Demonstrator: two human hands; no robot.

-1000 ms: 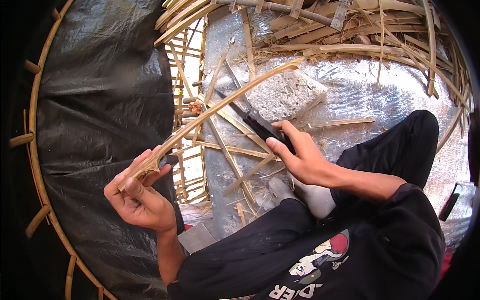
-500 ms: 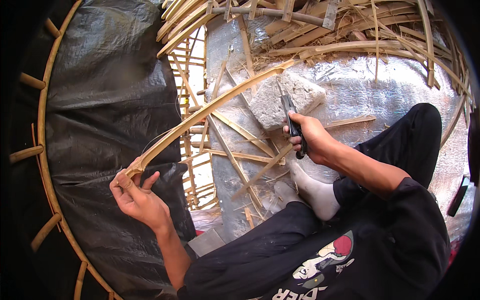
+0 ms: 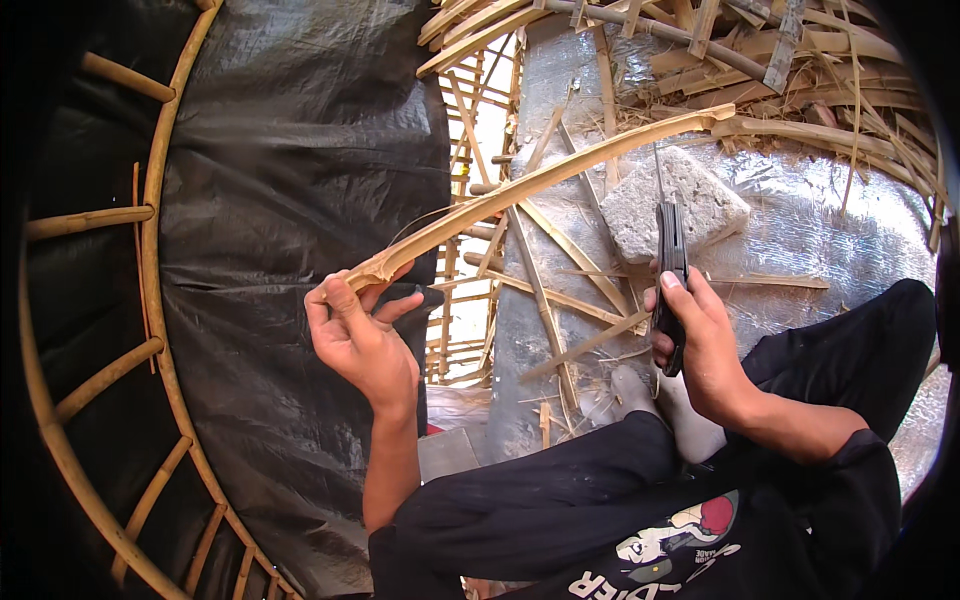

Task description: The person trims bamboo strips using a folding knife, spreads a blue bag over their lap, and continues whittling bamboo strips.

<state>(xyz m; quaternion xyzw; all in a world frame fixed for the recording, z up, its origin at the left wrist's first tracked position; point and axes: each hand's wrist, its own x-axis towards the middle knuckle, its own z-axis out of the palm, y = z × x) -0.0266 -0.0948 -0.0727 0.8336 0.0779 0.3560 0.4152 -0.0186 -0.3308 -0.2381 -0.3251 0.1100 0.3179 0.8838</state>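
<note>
Bamboo strip [image 3: 545, 178] ran slantwise above the silver sheet [image 3: 800, 225], from the left hand [image 3: 365, 340] near 8 o'clock of the view to its free end near 2 o'clock. The left fingers pinched the near end against the thumb, and one finger stood loosely away. At 3 o'clock the right hand [image 3: 700, 340] had its fingers wrapped around the black handle of a knife [image 3: 668, 235], whose thin blade pointed to 12 o'clock. The tip was near the strip; whether it touched, I could not tell.

In my judgement, good work asked for a fuller grip by the left hand, because so long a strip, pinched at one end only, could easily twist. Any stroke was best made light and even, toward 2 o'clock, away from the left fingers. The rough stone block [image 3: 630, 222], also near 2 o'clock, could probably dull the edge, so the blade needed to stay clear of it.
</note>
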